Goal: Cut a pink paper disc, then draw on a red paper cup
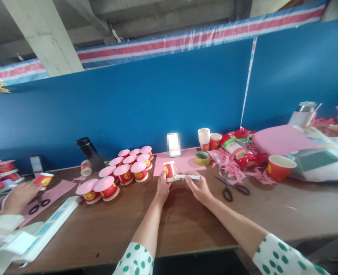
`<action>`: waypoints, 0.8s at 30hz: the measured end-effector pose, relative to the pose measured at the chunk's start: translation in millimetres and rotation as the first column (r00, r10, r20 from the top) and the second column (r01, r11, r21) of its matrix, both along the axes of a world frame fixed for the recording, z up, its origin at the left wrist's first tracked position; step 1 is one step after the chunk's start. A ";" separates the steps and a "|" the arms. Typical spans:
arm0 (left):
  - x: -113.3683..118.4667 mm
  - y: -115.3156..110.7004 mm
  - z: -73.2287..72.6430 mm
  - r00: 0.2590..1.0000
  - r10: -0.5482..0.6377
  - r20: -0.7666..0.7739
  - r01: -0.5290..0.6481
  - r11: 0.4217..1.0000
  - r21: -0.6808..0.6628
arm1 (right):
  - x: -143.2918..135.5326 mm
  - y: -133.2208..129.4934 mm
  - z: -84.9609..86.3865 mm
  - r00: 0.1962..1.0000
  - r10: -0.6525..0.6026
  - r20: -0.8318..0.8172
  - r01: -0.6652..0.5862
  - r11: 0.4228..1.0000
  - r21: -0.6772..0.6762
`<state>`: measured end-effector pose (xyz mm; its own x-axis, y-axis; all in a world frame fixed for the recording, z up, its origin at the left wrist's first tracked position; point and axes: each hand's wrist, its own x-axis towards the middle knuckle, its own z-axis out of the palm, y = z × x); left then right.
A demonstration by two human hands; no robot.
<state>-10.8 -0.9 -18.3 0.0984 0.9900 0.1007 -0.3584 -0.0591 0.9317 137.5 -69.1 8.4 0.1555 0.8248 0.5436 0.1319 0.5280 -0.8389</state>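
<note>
Toward the tabletop's far edge, the left hand (162, 188) grips a tilted red cup (170, 170), while the right hand (198, 187) pinches a white stick (188, 177) lying crosswise, its tip touching the cup's base.

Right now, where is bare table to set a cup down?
Bare wood lies in front of the left hand and right hand, between the power strip and the scissors. Crowded: capped cups behind-left, pink scraps behind-right.
</note>
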 end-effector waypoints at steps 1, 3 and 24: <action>0.1 -0.8 1.0 1.000 0.003 -0.001 -0.003 1.000 0.000 | 0.0 -0.5 0.9 1.000 0.001 -0.010 -0.001 1.000 0.001; 0.5 -3.1 4.1 1.000 0.017 -0.012 -0.017 1.000 0.002 | -0.3 -2.0 2.9 1.000 0.016 -0.019 -0.016 1.000 -0.008; 1.3 -13.9 16.9 0.986 0.072 -0.149 -0.061 0.995 0.078 | -0.4 -0.8 -0.3 1.000 0.010 0.018 -0.010 1.000 -0.001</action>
<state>-9.4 -14.8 -1.4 0.0524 0.9854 0.1622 -0.2068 -0.1482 0.9671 137.1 -69.9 8.1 0.1369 0.8267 0.5458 0.1417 0.5289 -0.8367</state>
